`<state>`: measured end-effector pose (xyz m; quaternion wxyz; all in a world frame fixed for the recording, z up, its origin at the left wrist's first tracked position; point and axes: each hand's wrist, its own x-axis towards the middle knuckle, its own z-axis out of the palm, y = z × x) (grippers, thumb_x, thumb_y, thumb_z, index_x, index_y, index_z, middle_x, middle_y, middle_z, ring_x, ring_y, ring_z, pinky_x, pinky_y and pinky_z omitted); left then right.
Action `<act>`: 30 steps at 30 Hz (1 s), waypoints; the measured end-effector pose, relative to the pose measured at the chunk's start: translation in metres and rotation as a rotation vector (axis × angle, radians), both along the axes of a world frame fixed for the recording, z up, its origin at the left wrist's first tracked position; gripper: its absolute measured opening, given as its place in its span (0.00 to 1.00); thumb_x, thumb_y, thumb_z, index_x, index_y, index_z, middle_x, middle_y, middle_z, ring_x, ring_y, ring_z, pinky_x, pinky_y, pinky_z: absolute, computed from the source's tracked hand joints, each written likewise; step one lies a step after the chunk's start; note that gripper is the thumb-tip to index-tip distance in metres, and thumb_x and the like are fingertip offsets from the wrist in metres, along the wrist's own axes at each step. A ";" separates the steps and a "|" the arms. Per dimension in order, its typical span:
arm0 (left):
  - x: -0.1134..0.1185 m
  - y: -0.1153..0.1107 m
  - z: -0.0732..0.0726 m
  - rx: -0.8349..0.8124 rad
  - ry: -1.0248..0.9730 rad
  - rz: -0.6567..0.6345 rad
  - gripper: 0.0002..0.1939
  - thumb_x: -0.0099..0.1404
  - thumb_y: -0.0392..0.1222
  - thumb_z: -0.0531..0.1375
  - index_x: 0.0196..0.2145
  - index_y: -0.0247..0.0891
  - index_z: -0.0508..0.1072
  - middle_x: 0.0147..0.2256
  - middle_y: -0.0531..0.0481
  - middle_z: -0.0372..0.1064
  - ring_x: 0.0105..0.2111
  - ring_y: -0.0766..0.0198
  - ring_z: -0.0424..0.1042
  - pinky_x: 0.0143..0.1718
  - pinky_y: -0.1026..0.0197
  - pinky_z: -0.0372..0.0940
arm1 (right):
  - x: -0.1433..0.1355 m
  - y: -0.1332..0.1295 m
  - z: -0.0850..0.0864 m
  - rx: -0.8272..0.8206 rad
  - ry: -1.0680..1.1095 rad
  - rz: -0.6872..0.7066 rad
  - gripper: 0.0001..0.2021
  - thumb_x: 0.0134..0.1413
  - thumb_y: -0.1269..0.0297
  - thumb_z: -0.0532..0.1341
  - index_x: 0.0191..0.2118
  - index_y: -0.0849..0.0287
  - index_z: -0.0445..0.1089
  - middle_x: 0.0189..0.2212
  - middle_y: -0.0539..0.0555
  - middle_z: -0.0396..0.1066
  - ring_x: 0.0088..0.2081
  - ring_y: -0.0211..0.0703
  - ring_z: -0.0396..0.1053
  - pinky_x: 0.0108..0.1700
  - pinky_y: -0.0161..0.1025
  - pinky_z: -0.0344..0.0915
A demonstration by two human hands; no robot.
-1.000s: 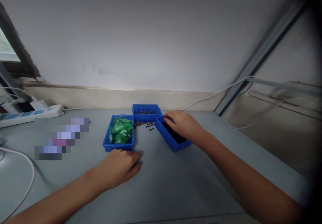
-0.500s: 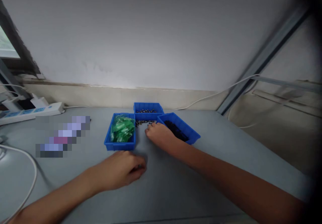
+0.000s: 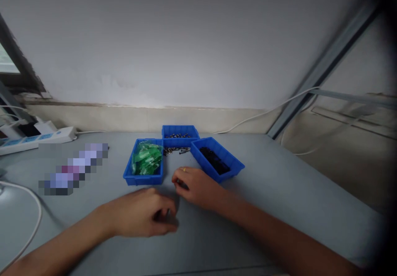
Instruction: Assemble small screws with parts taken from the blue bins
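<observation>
My left hand is low over the grey table, its thumb and curled fingers apart, and no object shows between them. Just beyond it, my right hand, with a ring on one finger, has its fingertips drawn together; whatever they may hold is too small to make out. Loose screws lie on the table beyond the right hand. To the left stands a blue bin of green plastic packets. A second blue bin at the right holds black parts.
Behind the loose screws a third blue bin contains small metal pieces. A white power strip with plugs lies at the far left, near a blurred-out object. A white cable curves along the left side. A metal frame post rises at the right.
My right hand has pulled back from the loose screws towards my left hand, uncovering them. My left hand's thumb and fingers have spread a little. The view has shifted slightly.
</observation>
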<state>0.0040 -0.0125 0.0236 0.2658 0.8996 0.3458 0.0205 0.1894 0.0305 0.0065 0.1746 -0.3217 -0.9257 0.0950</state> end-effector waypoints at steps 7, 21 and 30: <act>0.007 0.002 -0.015 0.257 0.117 0.196 0.14 0.66 0.47 0.47 0.30 0.38 0.66 0.26 0.50 0.68 0.26 0.63 0.69 0.24 0.64 0.56 | 0.007 0.000 -0.005 -0.064 0.067 0.088 0.09 0.53 0.74 0.53 0.38 0.61 0.68 0.33 0.53 0.67 0.37 0.38 0.64 0.41 0.34 0.59; 0.004 0.007 -0.021 0.251 0.059 0.272 0.12 0.67 0.45 0.46 0.37 0.38 0.66 0.27 0.50 0.69 0.25 0.63 0.69 0.24 0.64 0.57 | 0.009 0.002 0.003 -0.129 0.112 0.166 0.10 0.58 0.65 0.54 0.35 0.63 0.70 0.29 0.52 0.69 0.33 0.35 0.65 0.37 0.32 0.59; 0.003 0.007 -0.015 0.296 0.088 0.281 0.13 0.66 0.42 0.45 0.34 0.36 0.67 0.27 0.50 0.68 0.26 0.64 0.69 0.25 0.65 0.58 | 0.016 0.007 -0.001 -0.086 -0.025 0.170 0.12 0.59 0.65 0.51 0.39 0.63 0.69 0.33 0.54 0.70 0.36 0.38 0.66 0.41 0.35 0.59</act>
